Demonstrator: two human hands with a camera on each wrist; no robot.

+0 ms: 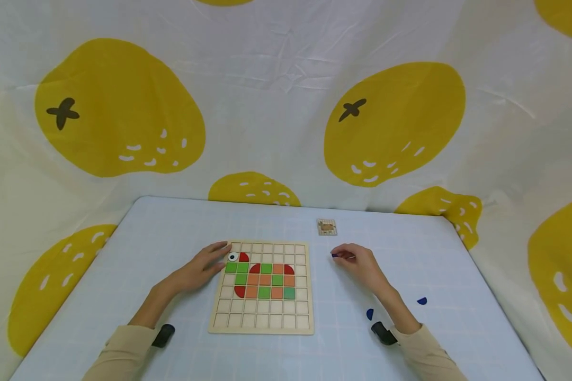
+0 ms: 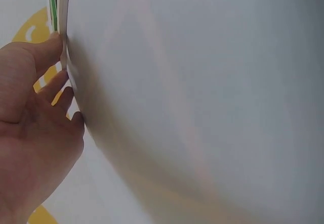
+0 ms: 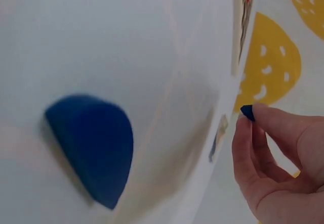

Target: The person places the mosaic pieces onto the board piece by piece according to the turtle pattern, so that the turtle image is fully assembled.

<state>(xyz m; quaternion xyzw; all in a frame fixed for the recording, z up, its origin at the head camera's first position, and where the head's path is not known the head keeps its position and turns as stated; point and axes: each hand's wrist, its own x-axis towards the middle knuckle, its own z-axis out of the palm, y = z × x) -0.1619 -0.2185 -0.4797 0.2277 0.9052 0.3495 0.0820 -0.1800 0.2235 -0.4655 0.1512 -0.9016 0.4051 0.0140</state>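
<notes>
A wooden grid board [image 1: 262, 321] lies on the table, with green, orange, red and teal tiles and a round white eye piece [image 1: 232, 257] set in its squares. My left hand [image 1: 201, 269] rests at the board's left edge, fingers extended, fingertips by the upper left corner. To the right of the board, my right hand [image 1: 359, 266] pinches a small dark blue piece [image 3: 247, 112] between thumb and fingertips; most of that piece is hidden by the fingers. Nearer the right forearm lies a blue half-round piece [image 1: 369, 314], large in the right wrist view.
Another blue half-round piece [image 1: 422, 301] lies further right on the pale table [image 1: 181, 349]. A small picture card [image 1: 327, 227] sits behind the board's right corner. Behind the table hangs a white cloth [image 1: 267, 95] with large yellow fruit shapes.
</notes>
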